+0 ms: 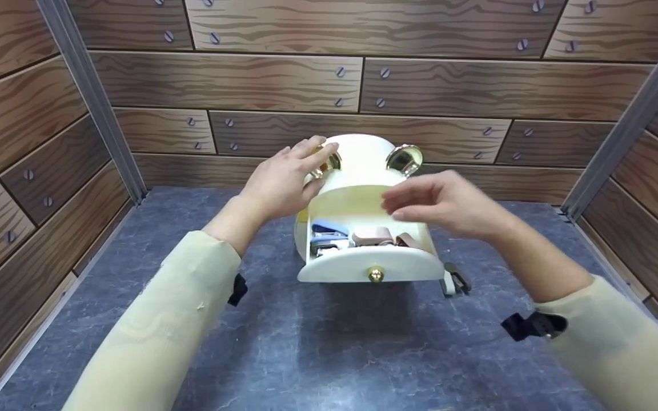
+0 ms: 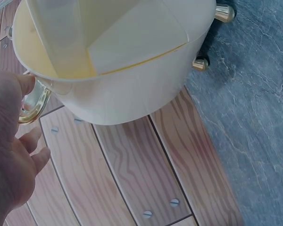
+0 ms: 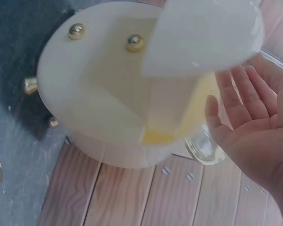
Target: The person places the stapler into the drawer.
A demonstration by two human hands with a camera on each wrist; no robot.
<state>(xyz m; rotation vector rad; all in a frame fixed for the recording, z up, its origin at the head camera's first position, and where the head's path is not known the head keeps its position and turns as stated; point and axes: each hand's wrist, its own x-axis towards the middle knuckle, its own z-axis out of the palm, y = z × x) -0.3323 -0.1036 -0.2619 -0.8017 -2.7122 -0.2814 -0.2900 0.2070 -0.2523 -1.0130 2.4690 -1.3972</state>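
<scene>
A white rounded cabinet point(image 1: 357, 154) with two gold ear-shaped pieces stands on the floor, its upper drawer point(image 1: 340, 267) pulled out by a gold knob side towards me. Inside the drawer lie a blue stapler-like item point(image 1: 329, 229), metal pieces and a brownish item point(image 1: 372, 235). My left hand point(image 1: 283, 177) rests at the left gold ear point(image 1: 332, 162), fingers extended over it; in the left wrist view its thumb is at the cabinet's rim point(image 2: 85, 79). My right hand point(image 1: 449, 202) hovers beside the drawer's right side, fingers loosely bent, holding nothing.
A small black-and-white item point(image 1: 456, 279) lies on the dark marbled surface point(image 1: 260, 342) at the cabinet's right. Wood-patterned panels point(image 1: 283, 85) close off the back and both sides. The right gold ear point(image 1: 404, 158) stands just behind my right hand.
</scene>
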